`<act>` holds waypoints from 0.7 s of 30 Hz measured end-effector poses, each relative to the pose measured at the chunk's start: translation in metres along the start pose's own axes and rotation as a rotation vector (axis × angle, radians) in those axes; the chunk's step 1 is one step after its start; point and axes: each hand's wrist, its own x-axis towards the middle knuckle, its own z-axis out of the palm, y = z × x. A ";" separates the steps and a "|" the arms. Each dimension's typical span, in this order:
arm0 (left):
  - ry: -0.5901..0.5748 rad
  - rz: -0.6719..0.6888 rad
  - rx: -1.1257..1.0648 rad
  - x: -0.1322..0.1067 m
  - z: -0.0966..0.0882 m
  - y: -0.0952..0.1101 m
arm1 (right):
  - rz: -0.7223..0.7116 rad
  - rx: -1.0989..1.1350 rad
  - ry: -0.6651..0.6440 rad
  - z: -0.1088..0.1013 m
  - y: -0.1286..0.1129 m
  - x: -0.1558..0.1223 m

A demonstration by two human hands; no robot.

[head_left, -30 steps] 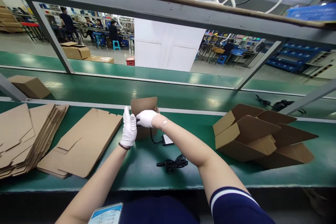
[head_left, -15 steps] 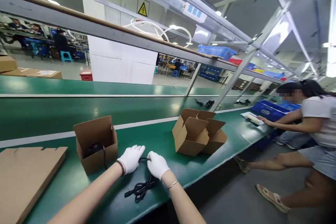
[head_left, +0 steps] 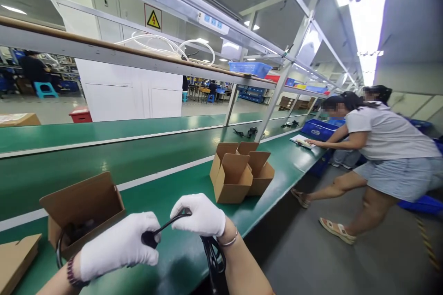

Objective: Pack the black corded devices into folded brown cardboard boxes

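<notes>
At the far left of the green desk, flat cardboard lies by the near edge; its sheets cannot be counted. Just right of it stands one cardboard box, lid raised, with something dark inside and one black loop of lead over its near side. In front of this box is the left hand, in a white glove, its grip curled around one small black plug. One thin black cord runs from the plug to the right hand, also gloved, whose grip is pinched, thumb and fingers nearly together on the cord. One coiled bundle of black cable hangs under the right hand; how it is held there is hidden. Farther right, at least two empty boxes stand pressed together with flaps up. Behind them are two small heaps of black leads, one nearer and one farther along. Rightmost, one co-worker bends over the desk, a hand on some papers beside a blue bin; a second person is partly hidden behind.
</notes>
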 end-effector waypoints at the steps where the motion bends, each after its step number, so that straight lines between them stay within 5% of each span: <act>1: 0.042 0.026 0.032 -0.006 -0.003 0.000 | 0.004 0.022 -0.012 -0.001 -0.003 0.001; 4: 0.193 0.023 0.002 -0.020 -0.010 -0.007 | 0.027 0.119 -0.013 0.001 -0.007 0.005; 9: 0.584 0.003 -0.588 -0.037 -0.012 -0.020 | 0.077 0.435 0.032 0.030 -0.009 0.021; 14: 1.128 0.262 -0.872 -0.043 -0.010 -0.005 | 0.005 0.405 0.128 0.083 -0.023 0.047; 21: 1.472 0.472 -0.948 -0.032 -0.015 -0.017 | -0.024 0.739 0.157 0.144 -0.026 0.073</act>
